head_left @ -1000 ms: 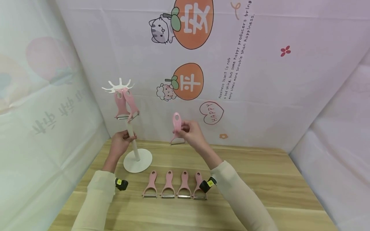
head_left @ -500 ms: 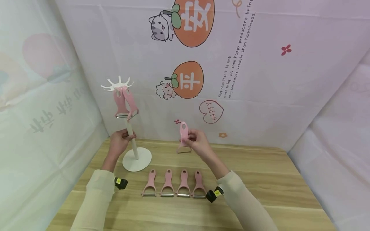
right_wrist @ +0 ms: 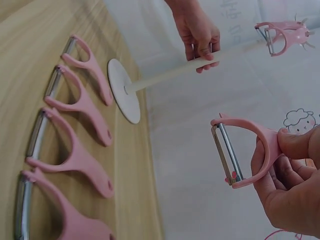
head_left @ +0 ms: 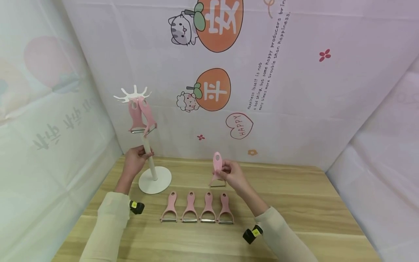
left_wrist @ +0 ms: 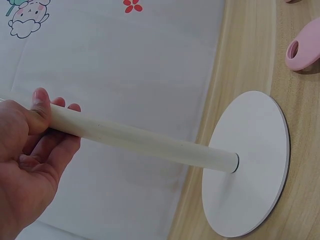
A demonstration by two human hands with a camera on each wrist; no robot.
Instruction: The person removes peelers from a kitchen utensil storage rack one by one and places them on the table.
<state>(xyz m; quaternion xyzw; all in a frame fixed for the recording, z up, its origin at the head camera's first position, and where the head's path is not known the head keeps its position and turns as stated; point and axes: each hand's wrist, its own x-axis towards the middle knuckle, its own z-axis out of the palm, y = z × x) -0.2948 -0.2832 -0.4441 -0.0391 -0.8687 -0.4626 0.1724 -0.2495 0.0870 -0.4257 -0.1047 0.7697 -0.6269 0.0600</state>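
Note:
My left hand (head_left: 135, 159) grips the pole of a white stand (left_wrist: 145, 142), thumb and fingers curled round it. Two pink peelers (head_left: 148, 114) hang from the white hooks at the stand's top. In my right hand (head_left: 235, 175) is another pink peeler (right_wrist: 267, 137), pinched low on its handle between thumb and fingers. Its blade points down, and its holed handle end is up in the head view. Below it, several pink peelers (head_left: 191, 208) lie in a row on the table, blades toward me.
The stand's round white base (head_left: 155, 186) rests on the wooden table (head_left: 288, 203), left of the peeler row. A printed white cloth (head_left: 281, 138) hangs behind, and pale cloth walls flank both sides.
My right hand has moved down and to the right with the peeler, from in front of the cloth to lower over the table. My left hand keeps its hold on the pole.

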